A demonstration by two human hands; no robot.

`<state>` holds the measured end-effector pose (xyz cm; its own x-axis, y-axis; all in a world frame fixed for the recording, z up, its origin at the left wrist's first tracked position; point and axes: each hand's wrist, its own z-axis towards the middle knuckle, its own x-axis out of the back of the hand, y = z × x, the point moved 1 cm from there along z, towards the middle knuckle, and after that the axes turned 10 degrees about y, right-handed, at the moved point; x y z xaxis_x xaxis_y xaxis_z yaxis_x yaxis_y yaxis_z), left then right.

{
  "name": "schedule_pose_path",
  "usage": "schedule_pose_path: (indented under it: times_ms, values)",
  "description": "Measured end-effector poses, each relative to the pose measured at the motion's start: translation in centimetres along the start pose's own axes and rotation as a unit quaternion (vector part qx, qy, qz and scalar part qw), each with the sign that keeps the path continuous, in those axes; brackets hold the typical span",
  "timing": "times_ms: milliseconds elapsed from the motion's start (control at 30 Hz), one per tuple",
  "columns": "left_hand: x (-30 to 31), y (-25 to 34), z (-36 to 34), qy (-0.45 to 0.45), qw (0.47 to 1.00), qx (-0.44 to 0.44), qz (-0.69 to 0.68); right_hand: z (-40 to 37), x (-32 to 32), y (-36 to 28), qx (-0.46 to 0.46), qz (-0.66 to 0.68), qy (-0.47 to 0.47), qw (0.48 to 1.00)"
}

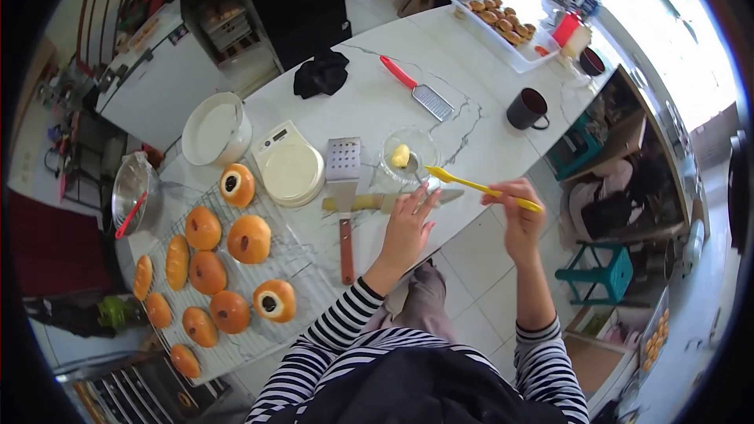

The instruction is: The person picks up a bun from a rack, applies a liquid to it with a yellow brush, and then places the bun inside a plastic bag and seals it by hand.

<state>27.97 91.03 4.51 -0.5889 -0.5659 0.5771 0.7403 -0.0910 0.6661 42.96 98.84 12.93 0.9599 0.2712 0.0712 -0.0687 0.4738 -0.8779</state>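
My right hand point(525, 216) is closed around the handle of a yellow pastry brush point(471, 184), whose head points left toward a clear glass bowl point(430, 145). A pale yellow lump like butter point(400, 156) sits in the bowl, along with a metal spoon point(412, 163). Just below the bowl, my left hand point(408, 224) is open with fingers spread, its fingertips near the rim. The hand overlaps a knife point(449, 197) lying across the table edge side. Left of it are a metal grater point(343, 159) and a wooden-handled spatula point(346, 251).
Baked buns point(249, 239) cover a wire rack point(302, 267) at left, beside a kitchen scale point(289, 163) and a white tub point(217, 129). Farther back lie a red-handled grater point(416, 88), a black cloth point(321, 74), a dark mug point(528, 109) and a plastic container point(518, 63) of buns.
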Motion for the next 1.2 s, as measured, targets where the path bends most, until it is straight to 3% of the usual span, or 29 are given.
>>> schedule_pose_path:
  times_ms: [200,333,600,667,733,800,1000,1100,1200]
  values:
    - [-5.4,-2.9,1.4,0.037,0.993,0.089,0.067,7.7,-4.8,12.0,0.020,-0.060,-0.214,0.975]
    - [-5.8,-2.2,0.6,0.116,0.986,0.116,0.038,8.4,-5.7,13.3,0.049,-0.087,-0.277,0.956]
    - [-5.5,-1.2,1.5,0.151,0.976,0.141,0.063,10.4,-6.0,11.8,0.039,-0.030,-0.294,0.955]
    - [-5.6,-1.1,1.4,0.157,0.973,0.153,0.069,9.7,-6.3,12.8,0.095,-0.072,-0.350,0.929]
    - [-5.8,-1.1,1.6,0.167,0.969,0.164,0.073,10.4,-6.4,13.1,0.100,-0.052,-0.349,0.930]
    - [-5.7,-0.9,1.7,0.168,0.969,0.166,0.069,11.5,-6.5,12.8,-0.005,-0.056,-0.335,0.941]
    - [-6.1,-0.7,1.5,0.172,0.969,0.165,0.065,10.7,-7.1,12.8,0.094,-0.031,-0.380,0.920]
    - [-5.9,-0.5,1.6,0.171,0.968,0.166,0.079,12.2,-7.3,12.8,0.017,-0.045,-0.369,0.928]
    - [-5.9,-0.5,1.8,0.186,0.966,0.174,0.056,11.8,-7.1,11.4,0.030,0.031,-0.383,0.923]
